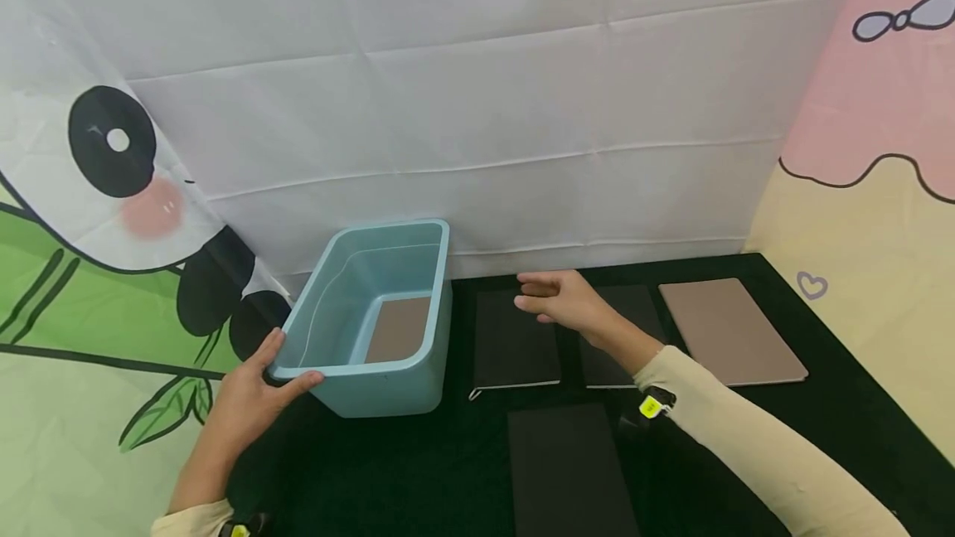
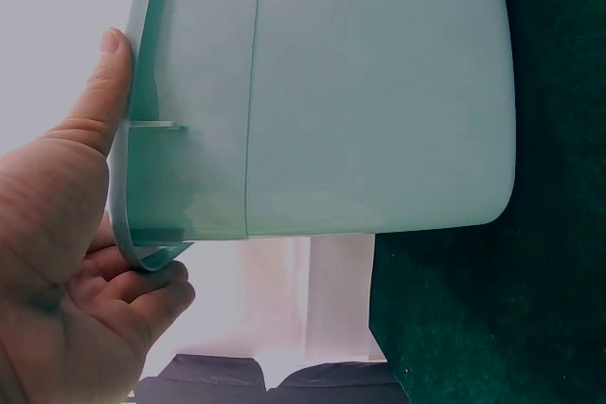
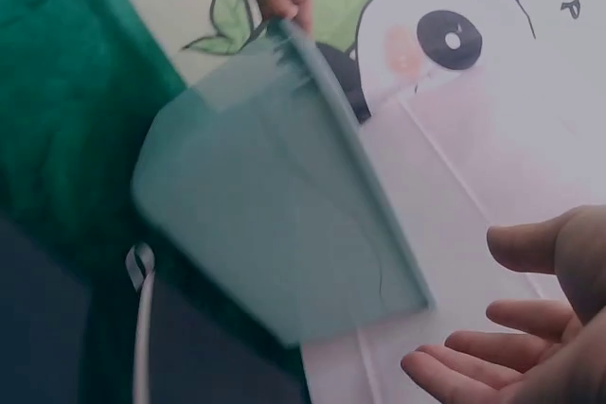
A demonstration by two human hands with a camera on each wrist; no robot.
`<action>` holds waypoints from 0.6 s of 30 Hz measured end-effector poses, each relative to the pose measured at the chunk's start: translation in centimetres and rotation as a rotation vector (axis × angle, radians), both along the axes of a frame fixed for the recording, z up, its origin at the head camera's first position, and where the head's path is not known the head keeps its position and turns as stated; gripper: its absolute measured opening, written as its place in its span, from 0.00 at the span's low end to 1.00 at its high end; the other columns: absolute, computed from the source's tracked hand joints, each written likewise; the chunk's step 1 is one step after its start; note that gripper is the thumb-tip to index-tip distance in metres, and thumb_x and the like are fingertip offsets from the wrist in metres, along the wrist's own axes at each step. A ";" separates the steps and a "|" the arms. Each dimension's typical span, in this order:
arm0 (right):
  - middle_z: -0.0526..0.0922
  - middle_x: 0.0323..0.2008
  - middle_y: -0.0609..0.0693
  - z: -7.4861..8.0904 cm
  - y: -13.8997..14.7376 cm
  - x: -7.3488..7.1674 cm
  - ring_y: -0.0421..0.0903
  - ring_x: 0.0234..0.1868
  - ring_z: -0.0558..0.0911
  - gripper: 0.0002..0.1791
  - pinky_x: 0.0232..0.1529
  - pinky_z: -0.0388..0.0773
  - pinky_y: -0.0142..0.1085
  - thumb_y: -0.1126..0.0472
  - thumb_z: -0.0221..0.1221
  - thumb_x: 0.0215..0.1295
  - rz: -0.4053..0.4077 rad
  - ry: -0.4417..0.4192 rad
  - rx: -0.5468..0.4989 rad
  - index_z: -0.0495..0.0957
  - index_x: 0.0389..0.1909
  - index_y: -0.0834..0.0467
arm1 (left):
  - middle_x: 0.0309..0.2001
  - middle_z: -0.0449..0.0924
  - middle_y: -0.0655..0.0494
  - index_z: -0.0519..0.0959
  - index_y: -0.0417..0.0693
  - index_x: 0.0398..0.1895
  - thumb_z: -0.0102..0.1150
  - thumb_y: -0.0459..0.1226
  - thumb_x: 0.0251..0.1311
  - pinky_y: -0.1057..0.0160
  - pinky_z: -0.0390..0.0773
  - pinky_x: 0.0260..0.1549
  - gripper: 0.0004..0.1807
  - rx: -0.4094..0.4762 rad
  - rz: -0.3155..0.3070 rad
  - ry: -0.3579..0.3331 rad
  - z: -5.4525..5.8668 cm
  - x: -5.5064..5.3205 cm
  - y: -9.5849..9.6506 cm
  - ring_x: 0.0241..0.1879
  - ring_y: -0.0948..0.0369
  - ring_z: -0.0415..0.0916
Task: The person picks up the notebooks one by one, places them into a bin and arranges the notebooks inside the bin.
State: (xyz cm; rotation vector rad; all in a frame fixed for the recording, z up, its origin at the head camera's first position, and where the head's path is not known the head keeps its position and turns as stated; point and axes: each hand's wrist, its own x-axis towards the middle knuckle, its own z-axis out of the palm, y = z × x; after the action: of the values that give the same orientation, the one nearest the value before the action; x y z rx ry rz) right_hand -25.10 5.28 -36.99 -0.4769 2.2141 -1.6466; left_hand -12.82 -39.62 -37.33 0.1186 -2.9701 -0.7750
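My left hand (image 1: 249,398) grips the rim of a light blue plastic bin (image 1: 388,394) at its near left corner. In the left wrist view the thumb lies along the rim and the fingers curl around the corner. On the bin's floor lies a flat brown notebook (image 1: 403,328). To the right of the bin, my right hand (image 1: 564,302) hovers over a black notebook (image 1: 515,355), fingers apart from the thumb and nothing between them. A second black notebook (image 1: 630,313) lies partly hidden behind the right forearm.
A third black notebook (image 1: 570,471) lies nearer me, and a tan notebook (image 1: 731,330) is at the right. All rest on a dark green cloth (image 1: 403,471). A white sheet (image 1: 522,106) hangs behind, with printed cartoon cloths at both sides.
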 end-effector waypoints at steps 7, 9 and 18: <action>0.74 0.69 0.62 -3.3 5.3 2.8 0.60 0.67 0.76 0.36 0.65 0.74 0.57 0.47 0.60 0.74 -0.077 0.130 0.173 0.65 0.76 0.58 | 0.81 0.42 0.39 0.43 0.42 0.82 0.65 0.60 0.63 0.23 0.60 0.61 0.58 0.010 0.006 0.005 -0.1 0.0 0.2 0.72 0.26 0.52; 0.75 0.68 0.63 -4.1 6.2 3.8 0.61 0.67 0.76 0.36 0.64 0.75 0.58 0.46 0.60 0.74 -0.091 0.184 0.206 0.66 0.75 0.61 | 0.81 0.42 0.39 0.43 0.43 0.82 0.65 0.60 0.63 0.23 0.60 0.61 0.58 0.009 0.009 0.011 -0.2 0.0 0.2 0.72 0.26 0.52; 0.76 0.66 0.66 -6.9 7.9 7.5 0.62 0.63 0.80 0.36 0.56 0.82 0.53 0.46 0.63 0.71 -0.160 0.273 0.330 0.70 0.71 0.65 | 0.81 0.41 0.39 0.42 0.43 0.82 0.66 0.59 0.63 0.23 0.60 0.62 0.59 0.022 0.008 0.020 -0.4 0.0 0.1 0.73 0.27 0.51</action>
State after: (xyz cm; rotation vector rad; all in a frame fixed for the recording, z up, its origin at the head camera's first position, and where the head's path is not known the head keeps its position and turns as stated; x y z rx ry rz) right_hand -17.56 13.18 -43.90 -0.4662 2.7253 -1.3089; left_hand -12.79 -39.57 -37.71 0.1226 -2.9412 -0.8031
